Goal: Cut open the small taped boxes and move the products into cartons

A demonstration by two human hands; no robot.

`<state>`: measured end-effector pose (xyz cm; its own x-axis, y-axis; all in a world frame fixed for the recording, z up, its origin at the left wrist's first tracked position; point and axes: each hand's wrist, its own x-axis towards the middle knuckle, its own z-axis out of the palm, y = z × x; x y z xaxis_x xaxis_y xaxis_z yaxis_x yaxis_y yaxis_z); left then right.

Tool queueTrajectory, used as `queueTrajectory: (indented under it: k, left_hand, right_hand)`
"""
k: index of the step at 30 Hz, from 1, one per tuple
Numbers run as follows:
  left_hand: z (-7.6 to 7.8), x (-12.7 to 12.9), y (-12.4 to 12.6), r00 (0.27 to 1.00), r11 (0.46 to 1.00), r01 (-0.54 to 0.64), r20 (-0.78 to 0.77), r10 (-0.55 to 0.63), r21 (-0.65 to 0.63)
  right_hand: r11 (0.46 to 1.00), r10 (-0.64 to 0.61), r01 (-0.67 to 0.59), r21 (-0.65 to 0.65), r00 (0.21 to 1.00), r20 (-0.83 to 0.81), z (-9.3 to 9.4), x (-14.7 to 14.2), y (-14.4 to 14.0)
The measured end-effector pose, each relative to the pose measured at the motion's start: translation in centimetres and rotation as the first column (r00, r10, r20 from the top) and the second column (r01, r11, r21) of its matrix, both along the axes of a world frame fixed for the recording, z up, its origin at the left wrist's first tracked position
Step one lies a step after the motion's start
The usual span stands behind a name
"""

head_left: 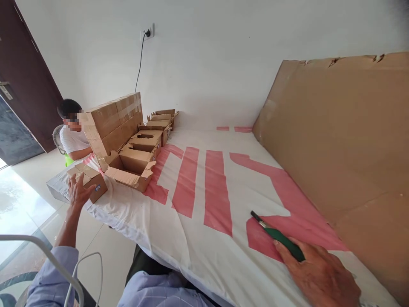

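At the table's left edge my left hand (78, 189) is over the near side of a small closed cardboard box (98, 183). Its fingers are spread and seem to touch the box; I cannot tell how firmly. The box has tape on top and a small blue-and-white label on its end. At the lower right, my right hand (322, 273) is closed around a green-handled tool (281, 241) with a metal neck and a dark tip. The tool lies low over the cloth, tip pointing up and left; its exact kind is unclear.
A white cloth with red shapes (217, 192) covers the table. Open cardboard boxes (131, 168) form a row beside stacked closed boxes (110, 121). Behind them sits a person in white (73, 138). A large cardboard sheet (345, 128) leans at right; a white cable (101, 273) hangs lower left.
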<state>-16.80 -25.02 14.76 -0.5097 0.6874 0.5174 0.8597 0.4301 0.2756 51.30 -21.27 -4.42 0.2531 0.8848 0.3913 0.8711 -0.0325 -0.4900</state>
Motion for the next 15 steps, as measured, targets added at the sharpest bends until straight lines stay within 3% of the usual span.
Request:
queueTrajectory:
  k: [3, 6, 15]
  left_hand:
    - [0.4, -2.2, 0.3, 0.999, 0.986, 0.043, 0.01, -0.042, -0.16]
    - [0.0, -2.3, 0.1, 0.998, 0.979, 0.044, -0.042, -0.053, -0.2]
    - [-0.4, 2.0, -1.7, 0.98, 0.97, 0.007, -0.193, -0.056, -0.244]
  right_hand:
    - [1.0, 0.007, -0.007, 0.0, 1.0, -0.007, -0.2, 0.2, 0.1]
    - [1.0, 0.006, -0.006, -0.004, 1.0, -0.003, -0.5, 0.3, 0.2]
    - [0.999, -0.004, 0.005, -0.035, 0.999, 0.033, -0.5, 0.3, 0.1]
